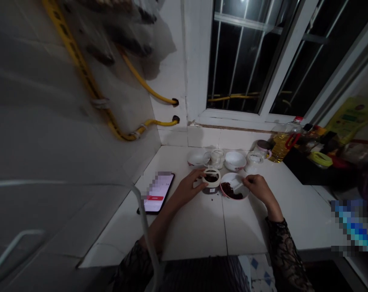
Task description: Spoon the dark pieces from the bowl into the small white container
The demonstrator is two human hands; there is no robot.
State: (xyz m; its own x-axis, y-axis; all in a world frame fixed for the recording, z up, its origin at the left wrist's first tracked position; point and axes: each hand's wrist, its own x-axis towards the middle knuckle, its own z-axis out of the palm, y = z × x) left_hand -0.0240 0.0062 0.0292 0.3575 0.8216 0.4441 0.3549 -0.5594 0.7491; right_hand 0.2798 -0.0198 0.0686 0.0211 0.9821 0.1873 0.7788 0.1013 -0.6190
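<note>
My left hand (188, 187) grips the side of a small jar (210, 190) with a pale rim, thumb and fingers around it. Dark brown, crumbly stuff shows inside the jar. Just to its right stands a white bowl (247, 194) holding more of the dark brown crumbs (230, 190). My right hand (259, 187) pinches the handle of a white spoon (238, 185), whose head dips into this bowl. A few dark crumbs lie on the counter in front of the jar.
Behind stand a shallow dish (197, 159), a glass jar (217, 158), a white bowl (235, 161) and another jar (254, 161). An oil bottle (278, 146) and a black box (302, 170) are at right. A phone (158, 192) lies left; a yellow pipe (80, 67) runs along the wall.
</note>
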